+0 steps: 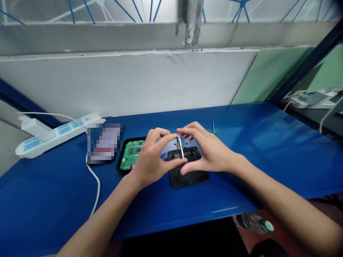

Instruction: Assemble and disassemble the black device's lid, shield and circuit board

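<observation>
Head view: one slim shiny strip (180,147), above the black cover (189,177); my left hand (153,153), pinching it end to end; my right hand (211,150), spread, fingertips by its top, contact unclear; handling, I judge: ends only, light pressure, no bending

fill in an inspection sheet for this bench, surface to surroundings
surface: blue tabletop, with glossy reflections
job's things: slim silvery piece raised over a black cover; green circuit board in a black housing; green-handled tool behind the right hand; small dark bits beyond the cover, too small to identify
clutter: pixelated device and white power strip
hands: left hand pinches the piece; right hand curved, thumb and fingers apart, fingertip contact unclear
cables: white cable runs past the device toward the front edge
surroundings: pale wall panel behind; bottle below the front edge
</observation>
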Available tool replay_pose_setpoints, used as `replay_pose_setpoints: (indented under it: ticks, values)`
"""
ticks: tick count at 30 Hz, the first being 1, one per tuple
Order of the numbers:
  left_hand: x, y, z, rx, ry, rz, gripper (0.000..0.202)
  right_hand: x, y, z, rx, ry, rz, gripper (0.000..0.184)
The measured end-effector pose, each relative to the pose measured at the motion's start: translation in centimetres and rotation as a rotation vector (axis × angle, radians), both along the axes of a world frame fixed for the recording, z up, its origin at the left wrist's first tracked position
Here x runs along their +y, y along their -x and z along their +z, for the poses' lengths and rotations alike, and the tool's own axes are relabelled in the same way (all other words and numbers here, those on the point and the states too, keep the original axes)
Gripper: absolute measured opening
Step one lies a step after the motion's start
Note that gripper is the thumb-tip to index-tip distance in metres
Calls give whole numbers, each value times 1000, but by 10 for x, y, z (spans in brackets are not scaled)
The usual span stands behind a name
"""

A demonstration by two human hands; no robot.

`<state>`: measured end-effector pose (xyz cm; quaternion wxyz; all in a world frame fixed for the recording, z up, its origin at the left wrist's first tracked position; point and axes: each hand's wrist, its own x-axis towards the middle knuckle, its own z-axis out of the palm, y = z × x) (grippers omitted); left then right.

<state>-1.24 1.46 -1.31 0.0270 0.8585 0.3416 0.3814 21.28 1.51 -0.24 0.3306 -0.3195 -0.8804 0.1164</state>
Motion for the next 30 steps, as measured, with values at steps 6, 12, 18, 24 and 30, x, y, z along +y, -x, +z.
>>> replay_pose_setpoints:
  ticks: [6,12,18,24,30]
  values:
    - [-1,0,1,-43,49,-20,57,6,3,-12,-12,134,10,75]
    - [-3,0,2,-27,63,-54,60,9,4,-19,37,135,46,60]
    - [-1,2,4,-21,18,-55,52,10,2,-12,-76,77,-45,53]
    - [3,5,7,41,-49,-23,50,10,0,-11,-152,27,-137,53]
    - [8,11,7,122,-78,34,46,12,-6,-9,-165,11,-143,56]
